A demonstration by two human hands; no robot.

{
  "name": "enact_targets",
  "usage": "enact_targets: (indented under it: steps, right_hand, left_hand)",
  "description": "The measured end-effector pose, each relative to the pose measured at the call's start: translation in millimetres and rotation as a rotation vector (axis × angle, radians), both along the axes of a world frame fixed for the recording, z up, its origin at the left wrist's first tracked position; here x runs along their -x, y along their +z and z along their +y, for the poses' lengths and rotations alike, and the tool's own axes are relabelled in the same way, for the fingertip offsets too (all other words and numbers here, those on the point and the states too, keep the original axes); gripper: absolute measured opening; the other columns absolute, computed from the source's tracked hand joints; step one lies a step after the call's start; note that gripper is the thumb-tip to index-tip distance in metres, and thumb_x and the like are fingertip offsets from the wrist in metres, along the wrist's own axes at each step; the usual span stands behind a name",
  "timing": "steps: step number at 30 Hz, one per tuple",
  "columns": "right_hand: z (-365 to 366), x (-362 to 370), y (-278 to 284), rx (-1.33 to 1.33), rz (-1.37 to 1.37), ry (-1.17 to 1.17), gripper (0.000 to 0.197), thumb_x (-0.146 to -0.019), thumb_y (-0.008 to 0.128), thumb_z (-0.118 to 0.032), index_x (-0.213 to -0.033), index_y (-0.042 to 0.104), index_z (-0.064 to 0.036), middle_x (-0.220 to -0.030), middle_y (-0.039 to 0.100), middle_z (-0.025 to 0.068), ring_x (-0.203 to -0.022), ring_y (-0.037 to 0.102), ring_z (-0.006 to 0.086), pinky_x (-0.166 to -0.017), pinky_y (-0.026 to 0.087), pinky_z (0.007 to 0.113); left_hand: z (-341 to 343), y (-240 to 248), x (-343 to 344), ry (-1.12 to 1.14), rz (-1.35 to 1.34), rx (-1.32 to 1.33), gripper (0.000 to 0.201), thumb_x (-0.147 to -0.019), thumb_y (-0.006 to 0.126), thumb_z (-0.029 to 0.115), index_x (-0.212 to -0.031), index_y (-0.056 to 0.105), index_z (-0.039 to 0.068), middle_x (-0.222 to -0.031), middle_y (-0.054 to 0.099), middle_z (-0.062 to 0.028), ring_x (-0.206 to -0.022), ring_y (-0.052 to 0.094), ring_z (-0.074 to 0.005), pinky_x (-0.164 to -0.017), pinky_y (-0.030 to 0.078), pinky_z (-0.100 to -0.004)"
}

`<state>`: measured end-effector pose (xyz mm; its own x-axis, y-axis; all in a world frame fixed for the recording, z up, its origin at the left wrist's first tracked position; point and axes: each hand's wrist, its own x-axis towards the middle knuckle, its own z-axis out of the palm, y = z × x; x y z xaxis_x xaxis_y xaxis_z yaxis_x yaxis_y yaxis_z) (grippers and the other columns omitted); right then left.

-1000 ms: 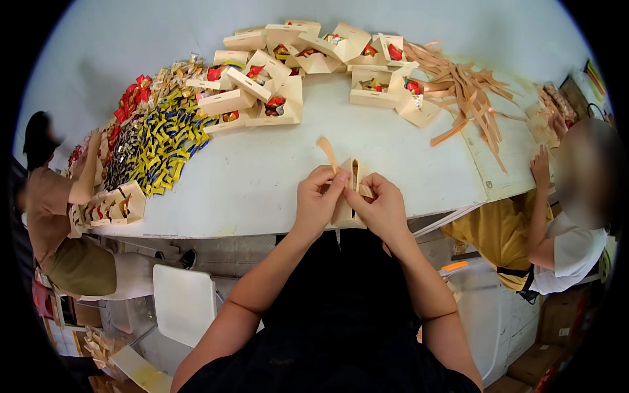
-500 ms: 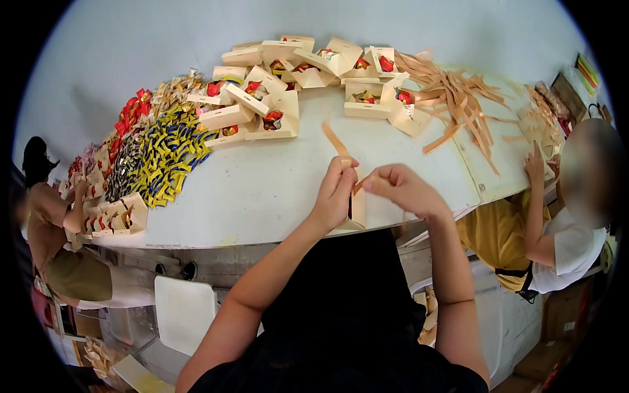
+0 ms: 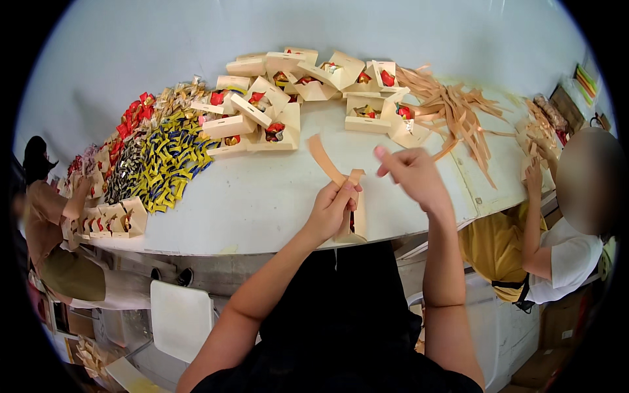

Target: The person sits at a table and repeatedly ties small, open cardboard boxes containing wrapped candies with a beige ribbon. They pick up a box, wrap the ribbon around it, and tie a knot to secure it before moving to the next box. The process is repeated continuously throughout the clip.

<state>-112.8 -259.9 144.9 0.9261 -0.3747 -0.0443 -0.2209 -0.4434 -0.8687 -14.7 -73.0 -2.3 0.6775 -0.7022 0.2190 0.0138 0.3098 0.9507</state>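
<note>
A small cream cardboard box [image 3: 356,230] stands at the table's near edge in front of me, its lower end showing below my fingers. My left hand [image 3: 333,208] is closed in a pinch on a peach ribbon [image 3: 322,158] at the box. One tail of the ribbon rises to the upper left, and a short folded end shows just above the fingertips. Up and to the right of the box is my right hand [image 3: 417,177], slightly blurred. Its thumb and fingers are apart, and nothing is visible between them.
Open cream boxes [image 3: 287,134] with wrapped sweets crowd the table's far side. Yellow-and-blue sweets [image 3: 167,160] are heaped at left, loose peach ribbons [image 3: 458,108] at right. One person [image 3: 49,216] works at far left, another [image 3: 563,252] at right. A white stool [image 3: 180,318] stands below.
My right hand has let go of the ribbon and moved up and right, away from the box. The ribbon's upper tail has swung left; my left hand stays on it.
</note>
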Motion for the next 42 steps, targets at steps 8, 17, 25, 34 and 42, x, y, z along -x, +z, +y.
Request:
enact_targets:
  steps: [8, 17, 25, 34, 42]
  right_hand:
    - [18, -8, -89, -0.228, -0.600, 0.108, 0.015, -0.094, 0.089, -0.016, -0.091, 0.083, -0.0023, -0.071, 0.062, -0.0044, -0.070, 0.053, 0.0040, -0.060, 0.042, 0.028]
    - [-9, 19, -89, -0.422, -0.392, 0.174, 0.027, -0.089, 0.090, -0.008, -0.114, 0.081, -0.0050, -0.074, 0.059, -0.0076, -0.064, 0.046, 0.0034, -0.059, 0.036, 0.022]
    - [10, 8, -93, -0.195, -0.191, 0.215, 0.028, -0.090, 0.083, -0.007, -0.116, 0.079, 0.0029, -0.076, 0.067, -0.0024, -0.068, 0.057, 0.0036, -0.063, 0.046, 0.022]
    - [27, 4, -101, -0.003, -0.283, -0.033, 0.020, -0.092, 0.082, -0.017, -0.089, 0.074, 0.0014, -0.066, 0.068, 0.0049, -0.058, 0.060, 0.0109, -0.058, 0.048, 0.029]
    - [42, 4, -127, -0.252, -0.333, -0.105, 0.011, -0.103, 0.070, -0.008, -0.098, 0.076, -0.0003, -0.079, 0.071, -0.0016, -0.065, 0.055, 0.0074, -0.060, 0.043, 0.025]
  left_hand:
    - [0, 13, 4, -0.036, -0.038, -0.021, 0.039, -0.122, 0.044, 0.029, -0.114, 0.071, 0.002, -0.103, 0.070, -0.0048, -0.090, 0.060, -0.0108, -0.089, 0.051, -0.0293]
    - [8, 22, 3, -0.047, -0.317, -0.041, 0.018, -0.108, 0.051, 0.000, -0.110, 0.069, 0.000, -0.105, 0.066, -0.0077, -0.100, 0.063, -0.0172, -0.092, 0.050, -0.0310]
    - [8, 28, 5, 0.022, -0.446, -0.060, 0.016, -0.104, 0.058, -0.001, -0.111, 0.072, -0.001, -0.105, 0.068, -0.0095, -0.098, 0.064, -0.0211, -0.093, 0.052, -0.0335]
    - [-1, 5, 29, 0.315, -0.555, -0.011, 0.025, -0.112, 0.058, 0.006, -0.127, 0.076, -0.001, -0.139, 0.063, -0.0125, -0.120, 0.064, -0.0199, -0.107, 0.051, -0.0332]
    - [2, -2, 44, 0.209, -0.170, 0.102, 0.045, -0.120, 0.052, 0.026, -0.152, 0.062, -0.002, -0.161, 0.053, -0.0140, -0.142, 0.057, -0.0228, -0.121, 0.045, -0.0369]
